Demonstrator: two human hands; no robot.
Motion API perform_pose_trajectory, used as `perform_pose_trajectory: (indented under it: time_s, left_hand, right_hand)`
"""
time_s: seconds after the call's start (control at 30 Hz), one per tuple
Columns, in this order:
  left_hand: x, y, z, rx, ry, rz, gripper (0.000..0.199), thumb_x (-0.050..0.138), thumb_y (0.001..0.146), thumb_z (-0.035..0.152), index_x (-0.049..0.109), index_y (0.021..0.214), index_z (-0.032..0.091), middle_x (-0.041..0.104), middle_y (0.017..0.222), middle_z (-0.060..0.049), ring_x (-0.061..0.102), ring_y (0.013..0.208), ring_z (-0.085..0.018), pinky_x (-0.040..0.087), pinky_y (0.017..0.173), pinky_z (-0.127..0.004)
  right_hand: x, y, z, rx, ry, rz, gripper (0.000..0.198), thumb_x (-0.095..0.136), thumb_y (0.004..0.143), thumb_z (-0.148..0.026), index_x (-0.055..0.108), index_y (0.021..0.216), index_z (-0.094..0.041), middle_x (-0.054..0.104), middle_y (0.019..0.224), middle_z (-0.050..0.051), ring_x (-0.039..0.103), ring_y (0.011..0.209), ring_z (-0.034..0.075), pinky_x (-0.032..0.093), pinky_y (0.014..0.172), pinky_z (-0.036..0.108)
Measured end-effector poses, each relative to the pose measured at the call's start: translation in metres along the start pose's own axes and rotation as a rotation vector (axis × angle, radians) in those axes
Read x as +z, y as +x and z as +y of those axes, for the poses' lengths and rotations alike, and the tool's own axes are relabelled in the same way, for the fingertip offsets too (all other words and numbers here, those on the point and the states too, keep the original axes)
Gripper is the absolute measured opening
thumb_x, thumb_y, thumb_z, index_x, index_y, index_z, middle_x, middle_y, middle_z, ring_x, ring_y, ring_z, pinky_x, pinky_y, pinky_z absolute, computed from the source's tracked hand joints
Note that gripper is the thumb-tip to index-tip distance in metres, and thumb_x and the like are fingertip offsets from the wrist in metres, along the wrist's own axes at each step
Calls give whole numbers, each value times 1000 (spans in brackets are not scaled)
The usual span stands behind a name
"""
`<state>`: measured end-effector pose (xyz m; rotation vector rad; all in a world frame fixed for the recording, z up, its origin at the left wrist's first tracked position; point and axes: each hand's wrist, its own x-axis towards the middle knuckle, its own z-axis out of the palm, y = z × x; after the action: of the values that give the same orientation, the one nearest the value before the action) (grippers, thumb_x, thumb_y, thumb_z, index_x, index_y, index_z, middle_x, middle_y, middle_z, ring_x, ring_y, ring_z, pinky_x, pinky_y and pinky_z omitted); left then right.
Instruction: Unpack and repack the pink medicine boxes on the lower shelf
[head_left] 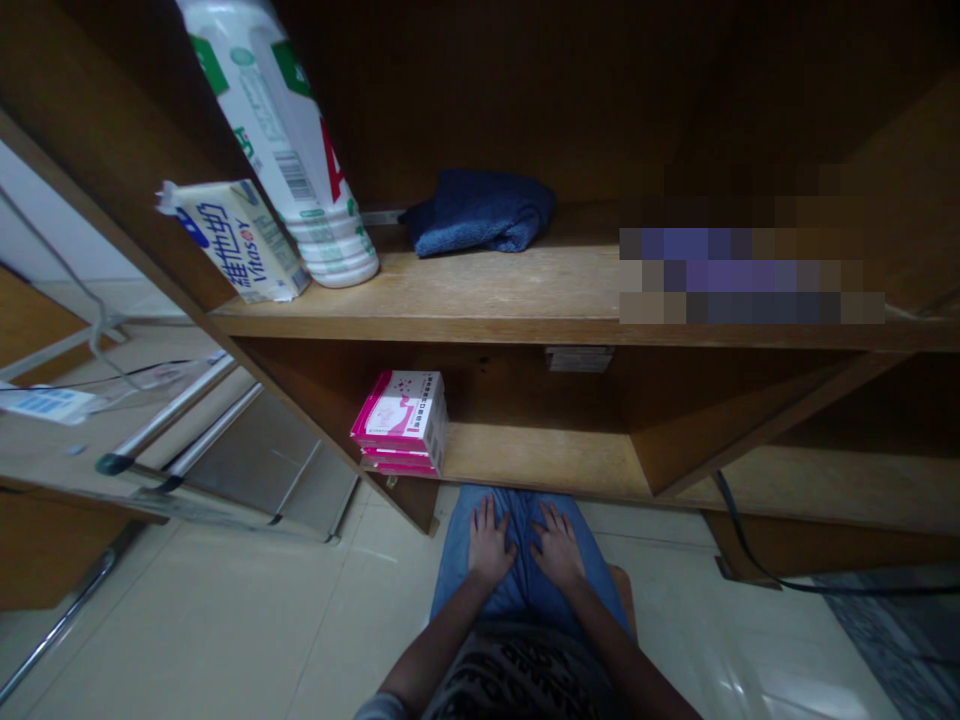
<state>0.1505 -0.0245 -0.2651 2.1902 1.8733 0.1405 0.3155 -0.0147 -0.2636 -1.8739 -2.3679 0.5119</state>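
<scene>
My left hand [491, 543] lies flat on one thigh of my blue jeans [451, 570], its fingers stretched forward. On the other thigh rests my right hand [557, 545], also flat with fingers apart. Neither holds anything. Ahead of my knees is the lower shelf [547, 455], where a stack of pink and white boxes [397, 410] sits to the left. Above it, the upper shelf [465, 290] carries a folded dark blue cloth [487, 212], a tall white bottle [277, 150] and a Vitasoy carton [240, 240].
A pixelated patch [735, 275] covers something on the upper shelf's right. A metal-framed folding piece [247, 450] stands left of the shelving. A black cable [757, 560] hangs at the right and runs over the tiled floor [675, 630]. A white label-like strip [579, 358] shows below the upper shelf.
</scene>
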Motion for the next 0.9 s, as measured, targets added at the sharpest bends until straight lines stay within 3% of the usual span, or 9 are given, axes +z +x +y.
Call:
perform_pose_trajectory:
  time_s: [0.27,0.9]
  left_hand:
    - [0,0,1,-4,6,4,60,55,76,46,47,131,22,17,151,-12,11,139,-32,13,110,-49]
    - [1,0,-1,1,-29,9,60,54,76,45,48,130,21,16,152,-12,9,139,-33,12,110,-51]
  right_hand:
    - [-2,0,-1,11,1,-1,43,50,76,-24,61,117,-23,34,147,4,20,138,27,12,112,40]
    - [-4,0,-2,15,4,-7,43,49,76,-25,62,117,-22,33,147,5,20,138,27,13,112,40]
